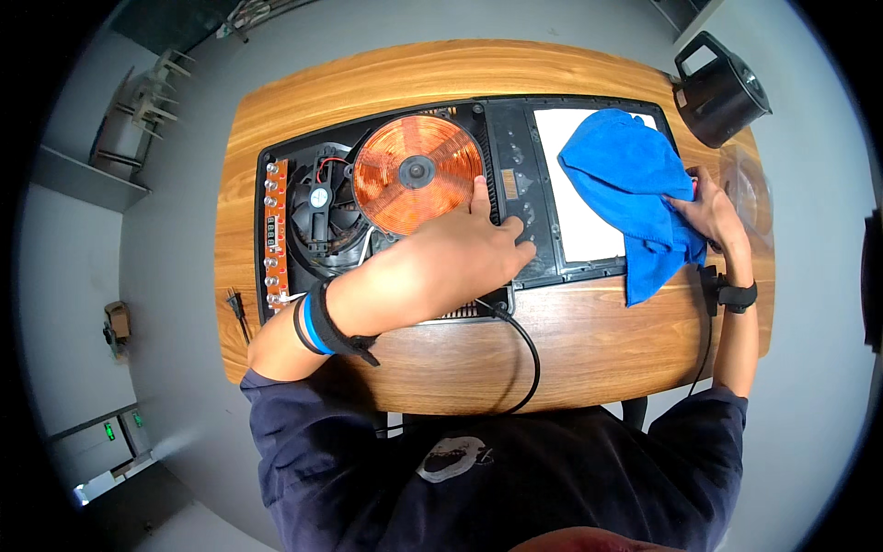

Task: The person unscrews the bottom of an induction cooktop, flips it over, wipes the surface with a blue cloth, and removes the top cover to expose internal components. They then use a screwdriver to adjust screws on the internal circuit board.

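Note:
An opened induction cooker body [510,138] lies on the table, its round copper coil [386,166] exposed. My left hand [451,253] reaches over it with fingers apart, the index fingertip at the coil's right edge. It holds nothing. A blue cloth [616,156] lies crumpled over a white sheet [556,216] on the cooker's other half. My right hand [713,212] is closed at the cloth's right edge, pinching it. A small reddish thing [694,188] shows between these fingers; its kind is hidden.
Left of the coil are a black fan [322,212] and an orange circuit board [276,239]. A black kettle [722,97] stands at the table's back right corner. A power plug [236,304] lies at the left; a black cable [532,345] loops over the front edge.

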`<state>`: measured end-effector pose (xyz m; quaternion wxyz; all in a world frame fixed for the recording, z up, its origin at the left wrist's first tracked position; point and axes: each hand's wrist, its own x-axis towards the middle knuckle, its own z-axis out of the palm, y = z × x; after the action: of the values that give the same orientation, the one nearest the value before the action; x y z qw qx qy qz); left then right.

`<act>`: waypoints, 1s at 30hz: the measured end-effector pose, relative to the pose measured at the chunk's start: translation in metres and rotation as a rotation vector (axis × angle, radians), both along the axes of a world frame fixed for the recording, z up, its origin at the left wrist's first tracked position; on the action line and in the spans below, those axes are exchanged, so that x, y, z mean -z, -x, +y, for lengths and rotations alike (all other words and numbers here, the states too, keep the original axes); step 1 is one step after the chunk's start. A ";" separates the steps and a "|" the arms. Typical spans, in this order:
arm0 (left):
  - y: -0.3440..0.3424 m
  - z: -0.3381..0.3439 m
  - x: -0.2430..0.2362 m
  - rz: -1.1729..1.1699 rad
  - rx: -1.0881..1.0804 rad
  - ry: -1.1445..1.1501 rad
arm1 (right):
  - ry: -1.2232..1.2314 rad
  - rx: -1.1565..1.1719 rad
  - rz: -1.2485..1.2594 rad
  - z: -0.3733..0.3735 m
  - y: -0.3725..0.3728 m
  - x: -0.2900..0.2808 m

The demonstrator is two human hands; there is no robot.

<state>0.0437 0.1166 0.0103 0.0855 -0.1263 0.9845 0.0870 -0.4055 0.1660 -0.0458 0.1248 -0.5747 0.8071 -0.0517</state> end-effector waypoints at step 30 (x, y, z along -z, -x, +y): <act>-0.018 0.051 -0.020 0.096 0.009 0.081 | -0.030 -0.009 0.158 -0.163 -0.018 0.018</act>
<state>0.0619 0.1681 0.0305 0.0334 -0.1208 0.9907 0.0528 -0.3872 0.0030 -0.0638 0.0696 -0.5787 0.8125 0.0065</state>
